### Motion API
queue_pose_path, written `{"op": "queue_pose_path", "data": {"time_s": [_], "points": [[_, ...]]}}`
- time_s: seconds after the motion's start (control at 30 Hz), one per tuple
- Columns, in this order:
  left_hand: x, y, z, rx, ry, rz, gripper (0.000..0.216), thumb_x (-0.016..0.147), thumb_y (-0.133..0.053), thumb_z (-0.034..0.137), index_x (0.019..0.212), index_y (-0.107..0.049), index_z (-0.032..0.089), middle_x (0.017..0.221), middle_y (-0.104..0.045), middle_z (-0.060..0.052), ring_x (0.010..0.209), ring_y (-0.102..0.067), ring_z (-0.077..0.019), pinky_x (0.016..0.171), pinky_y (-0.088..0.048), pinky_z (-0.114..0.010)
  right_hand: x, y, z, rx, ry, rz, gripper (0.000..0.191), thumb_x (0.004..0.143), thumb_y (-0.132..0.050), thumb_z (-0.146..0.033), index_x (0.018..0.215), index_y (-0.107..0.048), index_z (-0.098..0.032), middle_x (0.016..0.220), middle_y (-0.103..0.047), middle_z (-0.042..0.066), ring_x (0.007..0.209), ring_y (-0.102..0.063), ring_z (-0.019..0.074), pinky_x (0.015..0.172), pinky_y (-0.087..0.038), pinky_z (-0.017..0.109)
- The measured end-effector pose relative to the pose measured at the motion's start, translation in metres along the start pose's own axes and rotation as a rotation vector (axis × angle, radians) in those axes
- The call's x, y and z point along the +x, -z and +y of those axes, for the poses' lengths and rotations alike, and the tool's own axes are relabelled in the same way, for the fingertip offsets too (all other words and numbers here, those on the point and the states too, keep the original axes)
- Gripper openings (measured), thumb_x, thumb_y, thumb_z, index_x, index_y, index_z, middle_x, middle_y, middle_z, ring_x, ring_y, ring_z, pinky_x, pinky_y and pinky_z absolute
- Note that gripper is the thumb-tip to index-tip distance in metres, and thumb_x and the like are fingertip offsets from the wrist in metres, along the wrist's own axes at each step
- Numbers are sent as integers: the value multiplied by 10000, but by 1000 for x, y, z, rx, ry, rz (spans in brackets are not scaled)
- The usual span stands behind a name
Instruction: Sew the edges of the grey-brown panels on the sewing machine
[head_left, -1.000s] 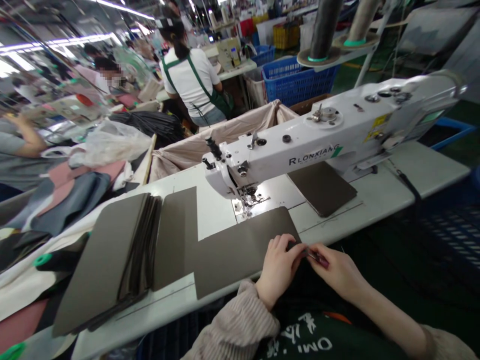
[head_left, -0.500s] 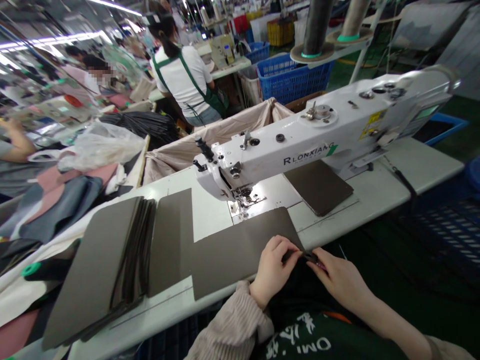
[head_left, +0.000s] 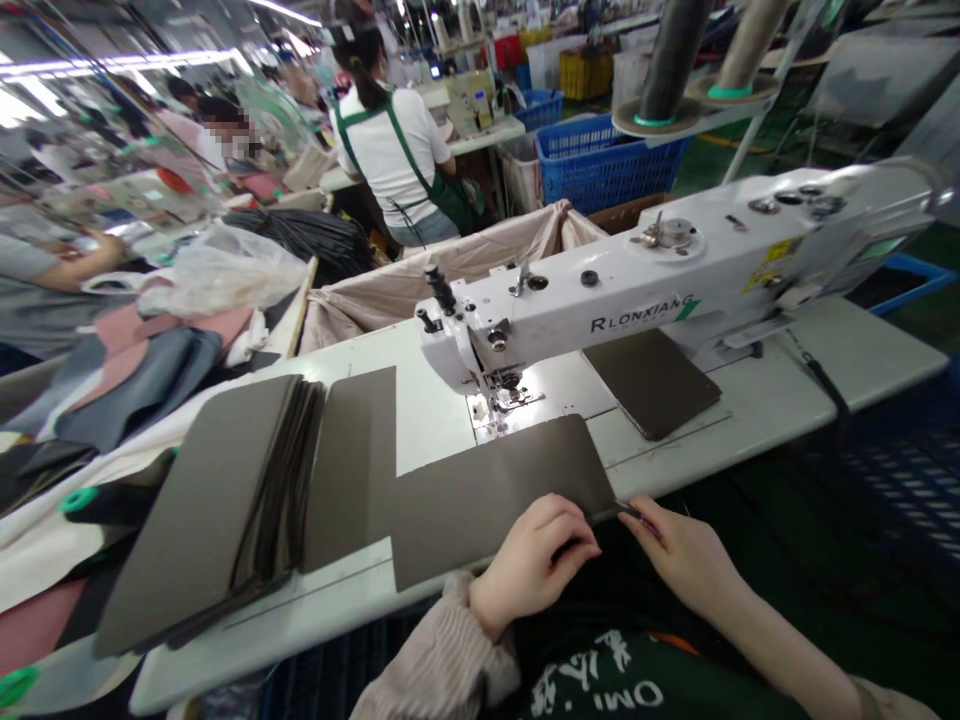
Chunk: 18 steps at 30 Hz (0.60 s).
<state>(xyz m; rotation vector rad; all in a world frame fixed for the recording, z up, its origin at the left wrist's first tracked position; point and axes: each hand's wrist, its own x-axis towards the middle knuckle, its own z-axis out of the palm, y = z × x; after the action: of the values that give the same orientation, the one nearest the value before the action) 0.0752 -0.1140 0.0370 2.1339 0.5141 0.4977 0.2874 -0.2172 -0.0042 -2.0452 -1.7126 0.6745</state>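
A flat grey-brown panel lies on the sewing table in front of the needle area of a white sewing machine. My left hand is at the panel's near edge, fingers curled and thumb close to the index finger; whatever is between them is too small to make out. My right hand is closed on small thread snips, mostly hidden by the fingers. Their thin tip points at the panel's right corner. A stack of similar panels stands at the left, and another panel lies beside it.
More panels lie under the machine arm. Thread cones stand on a rack behind. A cloth-lined bin borders the table's far side. Loose fabric pieces lie at the left. A person in a green apron sits beyond.
My left hand has drawn away from the right hand, down and to the left. The snips' tip now shows by the panel corner. The view has shifted slightly.
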Motion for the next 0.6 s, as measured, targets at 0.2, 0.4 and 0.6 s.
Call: {"op": "queue_pose_path", "data": {"time_s": [0.2,0.4,0.6], "points": [[-73,49,-4,78,0,-150,407,911,-588,515,657,-570,197,698,-593,-28,748,-588,-169,792,-484,-316,11,6,6,-48,73,120,279,930,-497,-522,1015,-569,-265,859,-675,16,710,-655,194,600,-480,294],[-133,82,-31,659,317,85,579,860,-674,435,1383,-494,262,1450,-480,-103,1376,-394,-313,1128,-304,-554,28,8,7,-142,342,-2,392,950,-466,-321,1339,-516,-320,1469,-472,53,971,-672,219,738,-549,336],[-161,100,-30,400,273,190,294,974,-501,222,1231,-631,285,1231,-677,-26,1222,-586,-206,1152,-302,-510,43,27,4,147,340,-13,266,939,-491,-327,1164,-626,-285,1188,-685,37,1036,-656,230,895,-528,354]]}}
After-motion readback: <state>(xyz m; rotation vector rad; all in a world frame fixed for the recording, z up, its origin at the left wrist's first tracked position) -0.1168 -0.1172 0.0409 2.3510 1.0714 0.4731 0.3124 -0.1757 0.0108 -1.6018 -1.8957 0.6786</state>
